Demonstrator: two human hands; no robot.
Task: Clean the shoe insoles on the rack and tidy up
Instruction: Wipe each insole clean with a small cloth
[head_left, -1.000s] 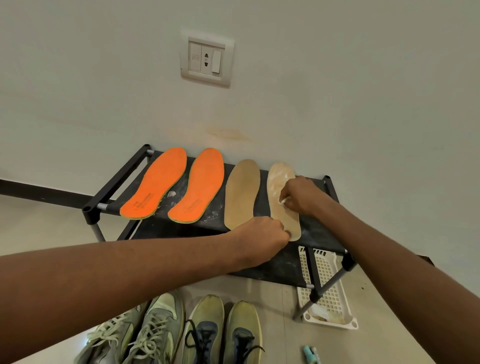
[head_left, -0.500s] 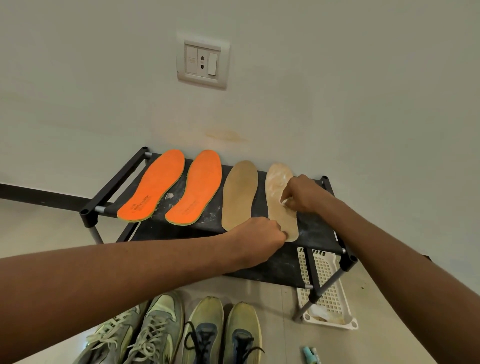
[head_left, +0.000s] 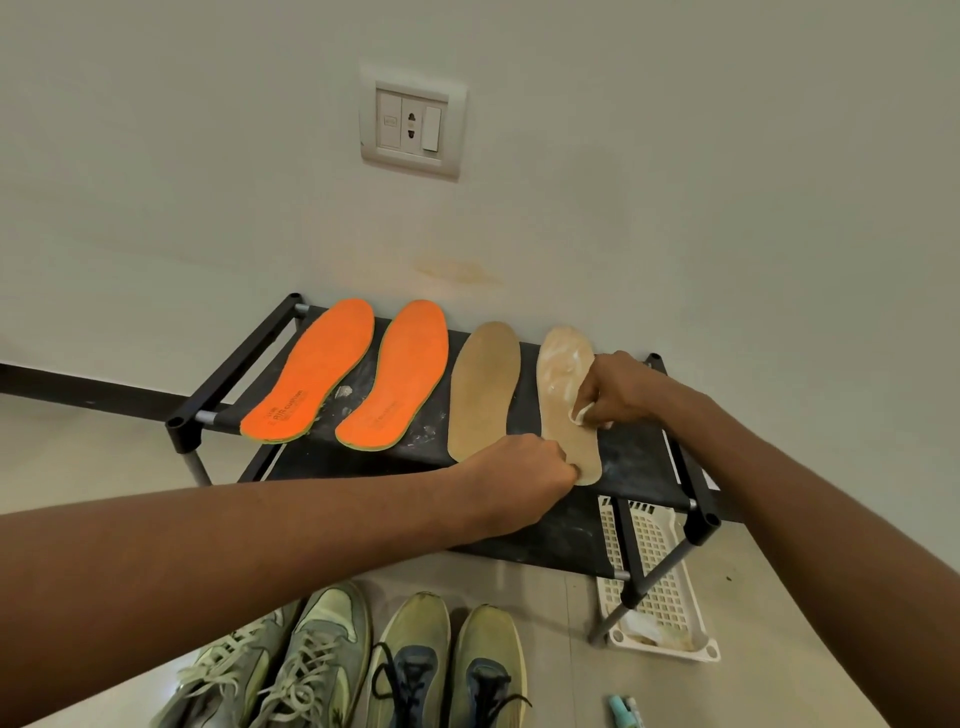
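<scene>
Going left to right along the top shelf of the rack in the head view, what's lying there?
Left orange insole → right orange insole → plain tan insole → smeared tan insole, being wiped.

Domestic interior, likely an entry corner of a home. Low black metal-framed shoe rack (head_left: 234, 374) against a plain cream painted wall (head_left: 675, 182); white switch-and-socket plate (head_left: 410, 124) above it. Worn green and grey lace-up sneakers (head_left: 363, 665) lined up on the pale tiled floor (head_left: 67, 457), below the hands. White perforated plastic basket (head_left: 657, 582) under the rack's right end.
</scene>
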